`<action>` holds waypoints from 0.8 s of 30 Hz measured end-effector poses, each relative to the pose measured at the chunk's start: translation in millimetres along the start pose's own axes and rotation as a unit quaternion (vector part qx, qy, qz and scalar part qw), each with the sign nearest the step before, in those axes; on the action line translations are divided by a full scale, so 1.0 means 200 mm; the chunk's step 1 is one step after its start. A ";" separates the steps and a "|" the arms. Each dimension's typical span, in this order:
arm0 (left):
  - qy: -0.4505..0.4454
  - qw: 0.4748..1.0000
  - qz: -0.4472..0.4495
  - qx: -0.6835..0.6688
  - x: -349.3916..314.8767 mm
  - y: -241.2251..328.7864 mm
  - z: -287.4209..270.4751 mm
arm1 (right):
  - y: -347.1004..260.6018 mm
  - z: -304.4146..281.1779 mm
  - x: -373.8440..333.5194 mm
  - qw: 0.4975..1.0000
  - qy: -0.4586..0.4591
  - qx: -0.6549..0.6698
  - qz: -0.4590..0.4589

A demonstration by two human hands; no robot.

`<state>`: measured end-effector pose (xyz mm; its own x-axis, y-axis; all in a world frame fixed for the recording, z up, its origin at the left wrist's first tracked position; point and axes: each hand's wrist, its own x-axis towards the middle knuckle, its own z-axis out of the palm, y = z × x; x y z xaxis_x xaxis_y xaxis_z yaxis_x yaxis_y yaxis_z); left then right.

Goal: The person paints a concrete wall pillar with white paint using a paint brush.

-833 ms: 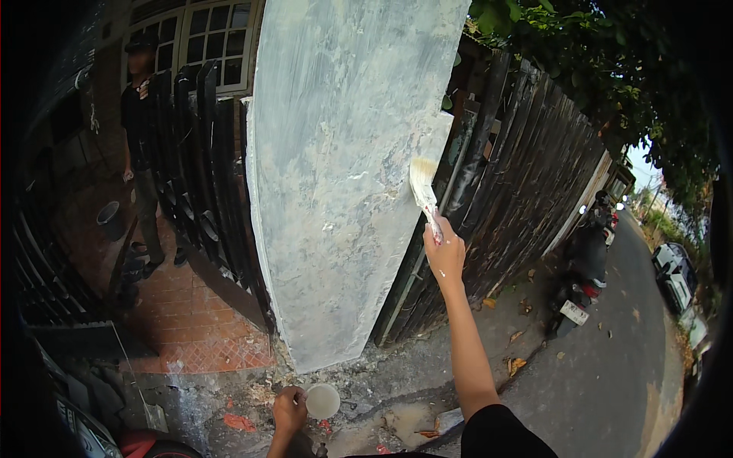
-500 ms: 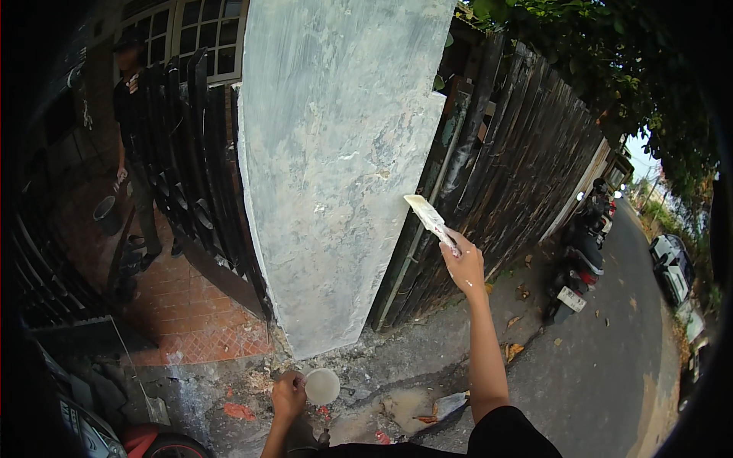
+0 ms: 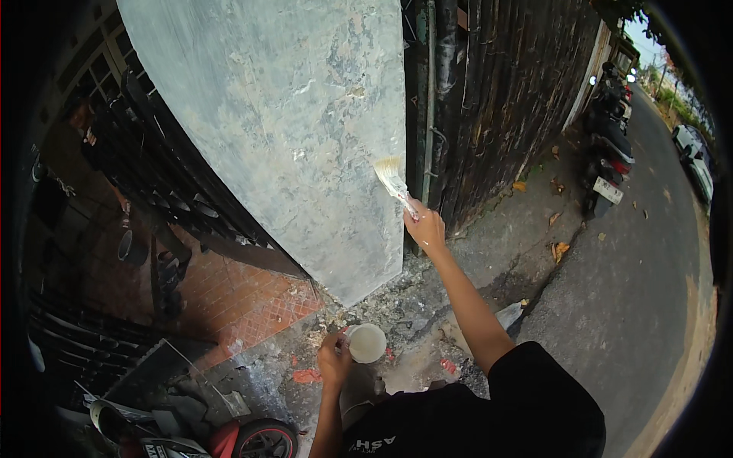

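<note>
My right hand (image 3: 425, 231) is closed round the handle of a flat paintbrush (image 3: 393, 183). White paint is smeared on the brush, and flecks of it dot the hand. The pale bristles point up toward the right edge of a grey-white patchy wall pillar (image 3: 305, 145) and seem to lie against its face. Lower down, my left hand (image 3: 334, 359) grips a whitish cup (image 3: 368, 343) at its left side. The cup's round opening faces up, with pale contents, in front of the pillar's foot.
Dark bamboo fencing (image 3: 511, 107) runs right of the pillar. A motorbike (image 3: 611, 168) stands along the road (image 3: 626, 305). At left, a person (image 3: 107, 160) is behind a dark fence near a bucket (image 3: 133, 247). A red-rimmed wheel (image 3: 266, 441) is at lower left.
My view has turned right and downward. The brush has moved from the pillar's right edge inward onto its face, its bristles now more spread. My left hand still holds the cup.
</note>
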<state>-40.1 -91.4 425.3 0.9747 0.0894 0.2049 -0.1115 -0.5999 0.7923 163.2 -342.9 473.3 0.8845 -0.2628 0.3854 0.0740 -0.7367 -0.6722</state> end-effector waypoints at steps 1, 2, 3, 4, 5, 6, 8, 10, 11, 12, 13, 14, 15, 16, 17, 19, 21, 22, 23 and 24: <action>-0.014 1.000 0.003 0.010 0.01 0.00 -0.01 | 0.05 0.05 -0.08 0.998 -0.045 -0.034 0.019; -0.012 1.000 -0.001 0.013 0.03 0.01 -0.01 | 0.12 0.11 -0.14 0.995 -0.080 -0.045 0.037; -0.006 1.000 -0.005 0.017 0.05 0.01 -0.01 | 0.15 0.12 -0.17 0.995 -0.076 -0.038 0.045; 0.005 1.000 0.003 0.013 0.06 0.02 0.00 | 0.18 0.13 -0.19 0.991 -0.109 -0.053 0.052; -0.001 1.000 0.009 0.019 0.08 0.03 0.01 | 0.22 0.13 -0.20 0.986 -0.141 -0.069 0.060; -0.005 1.000 0.007 0.012 0.08 0.05 0.01 | 0.26 0.13 -0.20 0.978 -0.165 -0.108 0.071; -0.002 1.000 0.016 0.011 0.08 0.08 0.01 | 0.35 0.12 -0.13 0.963 -0.205 -0.165 0.061; -0.003 1.000 0.010 0.017 0.06 0.07 -0.01 | 0.34 0.11 -0.09 0.954 -0.211 -0.209 0.027; 0.004 1.000 0.000 0.017 0.06 0.06 -0.03 | 0.29 0.08 -0.06 0.965 -0.177 -0.195 0.011; -0.003 1.000 -0.002 0.021 0.05 0.07 -0.04 | 0.25 0.04 0.00 0.970 -0.163 -0.182 -0.005; -0.005 1.000 0.000 0.026 0.04 0.05 -0.04 | 0.21 -0.01 0.06 0.974 -0.151 -0.169 -0.021; -0.004 0.999 -0.006 0.034 0.02 0.04 -0.05 | 0.18 -0.06 0.10 0.982 -0.106 -0.153 -0.041; -0.001 0.999 -0.014 0.044 0.00 0.03 -0.07 | 0.14 -0.11 0.12 0.987 -0.063 -0.135 -0.062; -0.001 0.999 -0.020 0.030 -0.02 0.03 -0.08 | 0.10 -0.16 0.10 0.993 -0.034 -0.093 -0.062; -0.001 0.999 -0.018 0.035 -0.03 0.02 -0.09 | 0.07 -0.22 0.08 0.997 -0.001 -0.051 -0.064; -0.001 0.998 -0.045 0.052 -0.05 -0.02 -0.10 | 0.07 -0.21 0.04 0.994 0.074 0.019 -0.084; -0.009 0.997 -0.047 0.055 -0.06 -0.02 -0.11 | 0.11 -0.17 0.00 0.957 0.214 0.146 -0.132; -0.008 0.997 -0.033 0.065 -0.05 -0.04 -0.11 | 0.18 -0.10 0.00 0.961 0.203 0.120 -0.143; -0.008 0.997 -0.018 0.073 -0.05 -0.06 -0.11 | 0.25 -0.03 -0.01 0.963 0.202 0.118 -0.135; -0.015 0.997 -0.022 0.077 -0.06 -0.07 -0.12 | 0.31 0.06 -0.02 0.979 0.149 0.095 -0.101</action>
<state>-54.0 -65.0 425.3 0.9834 0.0961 0.1538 -0.0402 -0.7114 0.7016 169.2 -380.6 422.1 0.6719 -0.3146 0.6705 0.3432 -0.6700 -0.6583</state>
